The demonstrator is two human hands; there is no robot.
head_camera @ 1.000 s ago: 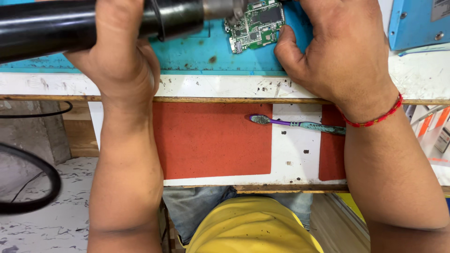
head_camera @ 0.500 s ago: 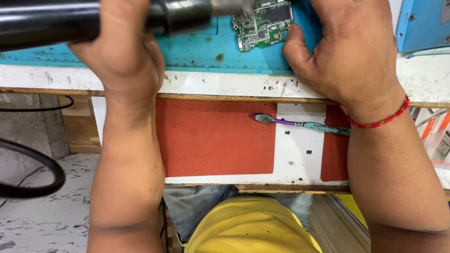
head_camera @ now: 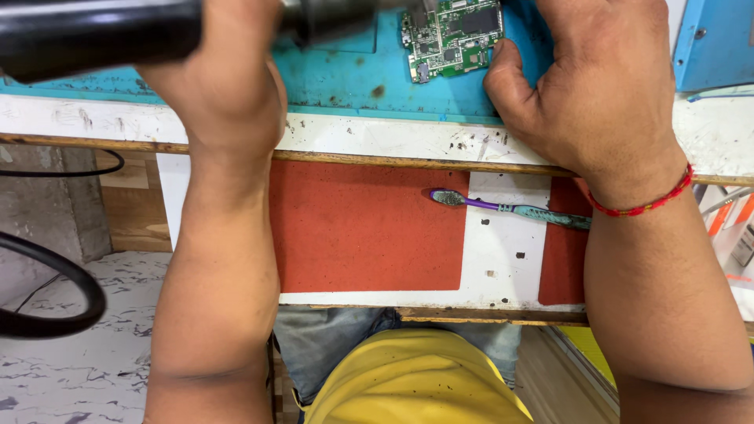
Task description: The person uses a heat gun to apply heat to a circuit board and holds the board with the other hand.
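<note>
Both hands have shifted slightly right. Blue mat point(head_camera: 345, 78) covers the white bench point(head_camera: 377, 137); left hand point(head_camera: 220, 86) grips a black tool point(head_camera: 94, 31), right hand point(head_camera: 597, 94), curled, steadies the green circuit board point(head_camera: 454, 35) at 12 o'clock.

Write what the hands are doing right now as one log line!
left hand: grips black hot-air tool | right hand: rests beside green circuit board | surface: blue mat | lower shelf: toothbrush

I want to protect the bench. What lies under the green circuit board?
The circuit board rests on a blue mat over the white bench. The right hand hides the mat beside it.
</note>
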